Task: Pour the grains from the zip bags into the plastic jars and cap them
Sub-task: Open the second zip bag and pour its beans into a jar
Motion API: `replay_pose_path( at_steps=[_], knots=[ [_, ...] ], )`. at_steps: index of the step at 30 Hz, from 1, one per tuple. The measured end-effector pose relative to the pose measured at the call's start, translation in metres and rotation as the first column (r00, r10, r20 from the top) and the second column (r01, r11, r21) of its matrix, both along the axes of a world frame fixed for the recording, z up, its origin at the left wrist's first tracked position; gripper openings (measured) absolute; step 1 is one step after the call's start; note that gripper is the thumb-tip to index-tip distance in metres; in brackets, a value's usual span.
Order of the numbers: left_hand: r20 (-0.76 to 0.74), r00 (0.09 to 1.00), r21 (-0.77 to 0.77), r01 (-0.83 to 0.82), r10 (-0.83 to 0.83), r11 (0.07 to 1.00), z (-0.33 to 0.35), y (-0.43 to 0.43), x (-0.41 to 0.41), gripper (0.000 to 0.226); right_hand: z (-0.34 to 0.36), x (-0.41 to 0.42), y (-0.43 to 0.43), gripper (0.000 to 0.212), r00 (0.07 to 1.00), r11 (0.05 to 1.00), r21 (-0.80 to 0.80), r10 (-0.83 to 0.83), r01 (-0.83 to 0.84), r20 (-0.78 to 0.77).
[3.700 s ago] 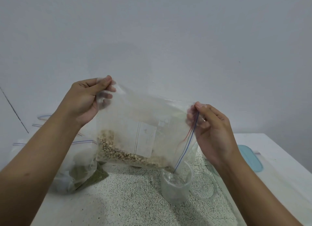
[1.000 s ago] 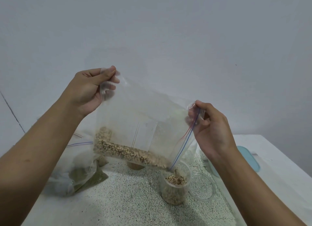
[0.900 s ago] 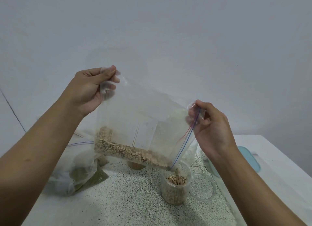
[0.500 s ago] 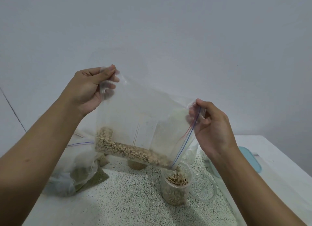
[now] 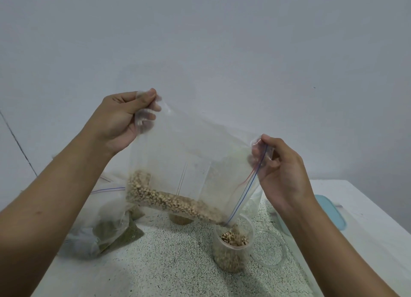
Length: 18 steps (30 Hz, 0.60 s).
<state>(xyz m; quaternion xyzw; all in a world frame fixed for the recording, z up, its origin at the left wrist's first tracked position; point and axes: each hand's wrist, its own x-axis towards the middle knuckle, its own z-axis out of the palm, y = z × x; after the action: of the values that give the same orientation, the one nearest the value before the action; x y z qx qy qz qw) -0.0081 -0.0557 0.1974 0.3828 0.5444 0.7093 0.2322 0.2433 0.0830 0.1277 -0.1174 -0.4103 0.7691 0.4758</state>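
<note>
A second bag of green grains lies at the left on the speckled table. The left hand pinches the raised bottom corner of the zip bag, which hangs tilted above the table. Its pale grains slide toward the low open corner over the plastic jar. The film looks limp and slippery and the load light and shifting, so corner pinches suit it. The right hand pinches the zip strip's upper end.

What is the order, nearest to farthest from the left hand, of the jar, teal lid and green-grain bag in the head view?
1. Green-grain bag, left, below the left hand.
2. Jar, centre-right, under the zip bag.
3. Teal lid, far right.
</note>
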Motion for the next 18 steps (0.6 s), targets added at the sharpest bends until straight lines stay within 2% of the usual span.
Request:
replay_pose_path(
  at_steps=[13, 18],
  knots=[
    [-0.024, 1.000, -0.016, -0.002, 0.002, 1.000, 0.0010, 0.0033, 0.0021, 0.019, -0.0013, 0.0012, 0.0072, 0.019, 1.000, 1.000, -0.012, -0.012, 0.012, 0.004],
    [-0.032, 0.999, -0.020, 0.003, -0.004, 1.000, 0.0022, 0.0028, 0.0028, 0.019, 0.0002, 0.0031, 0.0067, 0.027, 1.000, 0.999, -0.035, 0.001, -0.001, 0.007]
  ],
)
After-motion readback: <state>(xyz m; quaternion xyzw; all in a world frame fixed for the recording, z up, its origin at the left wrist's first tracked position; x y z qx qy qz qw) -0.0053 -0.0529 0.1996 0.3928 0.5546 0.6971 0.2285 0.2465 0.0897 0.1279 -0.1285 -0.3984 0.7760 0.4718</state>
